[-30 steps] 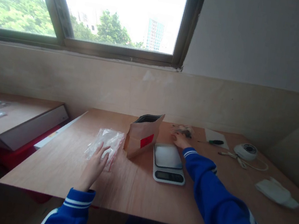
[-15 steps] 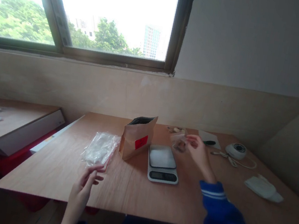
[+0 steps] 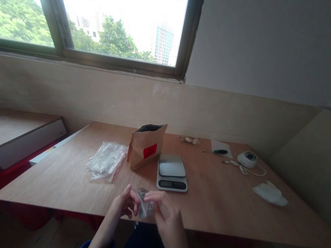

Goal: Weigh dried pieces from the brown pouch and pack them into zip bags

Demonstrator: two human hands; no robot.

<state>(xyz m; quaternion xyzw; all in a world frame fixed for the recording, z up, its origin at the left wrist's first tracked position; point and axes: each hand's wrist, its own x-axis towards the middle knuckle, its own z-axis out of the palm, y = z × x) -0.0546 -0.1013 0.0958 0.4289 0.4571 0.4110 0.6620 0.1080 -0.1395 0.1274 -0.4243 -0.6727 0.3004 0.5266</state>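
Observation:
Close to the table's front edge, a small clear plastic bag [image 3: 144, 207] hangs between my two hands; what it holds is too blurred to name. My right hand [image 3: 169, 217] pinches it from the right. My left hand [image 3: 125, 205] has curled fingers closed at the bag's left side. Beyond them stands a white kitchen scale [image 3: 171, 183] with a bare plate and a dark display. A brown paper pouch [image 3: 138, 153] with a red label stands upright, its top open. To its left lies a stack of clear zip bags [image 3: 106, 160] with a red edge.
At the table's back lie a clear bag with pale pieces [image 3: 190, 140] and a screwdriver [image 3: 220, 151] on white paper [image 3: 226, 147]. Farther right are a white dome camera [image 3: 246, 159] with its cable and a crumpled white bag [image 3: 270, 194]. A second table [image 3: 19, 134] is at left.
My right hand has brought the small bag from beside the scale down to the front edge. My left hand has moved right to meet it. The view has shifted slightly right.

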